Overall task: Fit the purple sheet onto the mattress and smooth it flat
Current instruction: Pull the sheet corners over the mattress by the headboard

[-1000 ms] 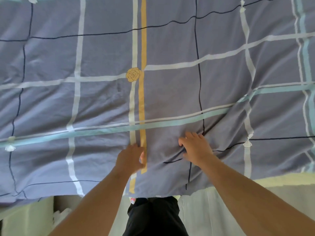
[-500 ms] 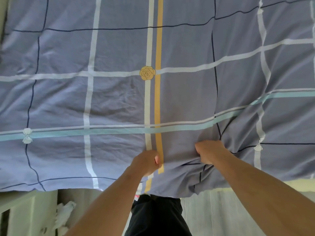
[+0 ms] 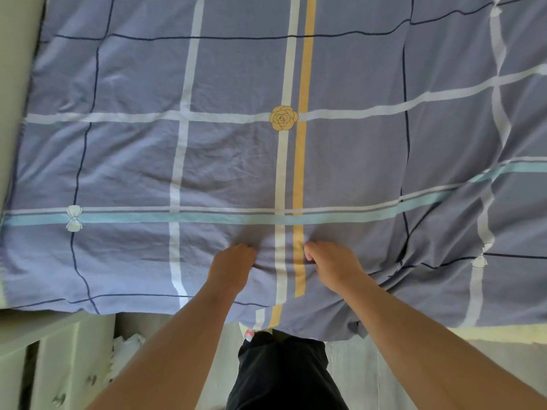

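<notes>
The purple sheet, checked with white, yellow and teal stripes and a yellow rose print, covers the mattress, whose pale edge shows at the lower right. My left hand grips a bunch of the sheet just left of the white and yellow stripes, near the front edge. My right hand grips the fabric just right of the yellow stripe. Between the two hands the cloth is gathered into a small ridge. Creases run from my right hand toward the right side.
A pale cabinet with drawers stands at the lower left beside the bed. A wall or headboard edge runs along the left. My dark trousers are against the front of the bed.
My right hand has shifted left across the yellow stripe, closer to my left hand. Both hands now bunch the fabric, and the view has moved right over the bed.
</notes>
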Demonstrator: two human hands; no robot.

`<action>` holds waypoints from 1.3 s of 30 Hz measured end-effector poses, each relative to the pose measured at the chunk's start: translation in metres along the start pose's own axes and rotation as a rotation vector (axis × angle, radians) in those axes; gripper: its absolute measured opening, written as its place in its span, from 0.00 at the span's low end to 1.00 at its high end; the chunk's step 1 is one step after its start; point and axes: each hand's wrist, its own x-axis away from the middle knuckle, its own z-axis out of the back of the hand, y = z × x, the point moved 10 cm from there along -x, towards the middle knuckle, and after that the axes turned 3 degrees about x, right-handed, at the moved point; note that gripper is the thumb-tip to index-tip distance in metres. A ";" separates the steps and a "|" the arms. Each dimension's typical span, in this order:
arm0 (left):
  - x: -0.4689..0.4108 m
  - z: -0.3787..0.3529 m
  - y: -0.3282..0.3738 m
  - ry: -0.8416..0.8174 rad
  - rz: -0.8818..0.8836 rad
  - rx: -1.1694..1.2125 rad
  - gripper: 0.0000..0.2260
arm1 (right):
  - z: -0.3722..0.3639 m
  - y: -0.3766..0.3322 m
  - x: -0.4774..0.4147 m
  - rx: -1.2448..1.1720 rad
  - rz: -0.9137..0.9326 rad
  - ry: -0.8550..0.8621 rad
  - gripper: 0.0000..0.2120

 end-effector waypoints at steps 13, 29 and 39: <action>0.006 -0.004 -0.019 -0.177 0.003 0.380 0.04 | -0.004 -0.015 -0.008 0.100 -0.097 -0.226 0.14; 0.013 0.022 -0.108 0.051 0.013 0.147 0.07 | 0.004 -0.088 -0.066 -0.098 -0.006 -0.038 0.18; 0.012 0.000 -0.115 -0.267 0.043 0.166 0.11 | -0.007 -0.098 -0.050 -0.032 0.048 -0.176 0.19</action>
